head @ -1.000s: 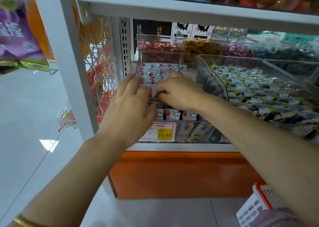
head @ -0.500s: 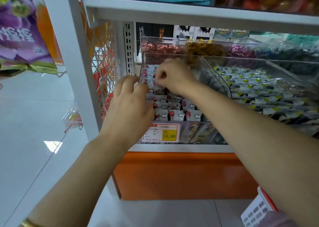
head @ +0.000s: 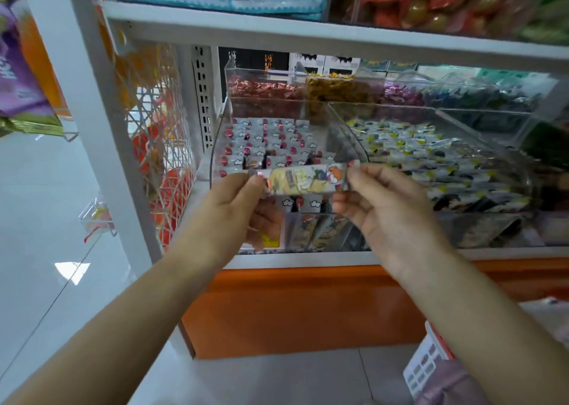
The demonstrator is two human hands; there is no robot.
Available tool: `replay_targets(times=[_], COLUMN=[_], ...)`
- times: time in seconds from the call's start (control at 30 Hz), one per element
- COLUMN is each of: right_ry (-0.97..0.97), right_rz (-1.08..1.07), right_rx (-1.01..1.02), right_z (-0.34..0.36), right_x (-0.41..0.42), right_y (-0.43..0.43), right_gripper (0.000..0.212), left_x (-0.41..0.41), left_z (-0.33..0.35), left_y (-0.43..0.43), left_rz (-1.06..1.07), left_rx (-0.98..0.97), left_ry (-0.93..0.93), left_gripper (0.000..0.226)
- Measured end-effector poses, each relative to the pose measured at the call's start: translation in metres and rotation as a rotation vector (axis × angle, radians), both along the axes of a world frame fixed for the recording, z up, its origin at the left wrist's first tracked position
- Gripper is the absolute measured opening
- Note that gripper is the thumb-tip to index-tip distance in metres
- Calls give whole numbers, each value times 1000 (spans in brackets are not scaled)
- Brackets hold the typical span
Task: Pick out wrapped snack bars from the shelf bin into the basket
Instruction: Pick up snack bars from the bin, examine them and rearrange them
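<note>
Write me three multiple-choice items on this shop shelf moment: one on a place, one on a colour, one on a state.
1. Where is the basket?
A. Low at the right edge of the view
B. On the top shelf
C. Hanging at the far left

2. What colour is the panel below the shelf?
A. Blue
B. Orange
C. Green

3. How is the snack bar held?
A. Lying on the floor
B. Tucked under one arm
C. Pinched at either end by the left hand and the right hand

Answers:
1 A, its white grid wall and red rim show at bottom right.
2 B, the base front is plainly orange.
3 C, the bar lies level between the two hands.
</note>
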State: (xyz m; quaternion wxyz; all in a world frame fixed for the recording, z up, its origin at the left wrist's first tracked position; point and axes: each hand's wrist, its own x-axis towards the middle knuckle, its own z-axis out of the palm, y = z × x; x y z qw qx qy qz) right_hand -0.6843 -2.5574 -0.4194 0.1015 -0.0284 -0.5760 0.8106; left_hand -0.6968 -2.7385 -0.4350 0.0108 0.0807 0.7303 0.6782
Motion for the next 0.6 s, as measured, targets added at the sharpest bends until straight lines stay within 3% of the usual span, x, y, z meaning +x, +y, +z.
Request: replay_targets(times=[0.23,0.6], right_ry=[-45,-82], right_rz=[172,107], right_rx=[-156,-293], right_z=[-10,-9], right_x=[2,-1], right_y=[3,-1], right_gripper=[23,28], left_x=[-3,0], left_z=[-5,-1], left_y=[3,5], left_rz=[60,23], left_rx=[185,234], left_ry=[-119,-64], left_gripper=[34,32])
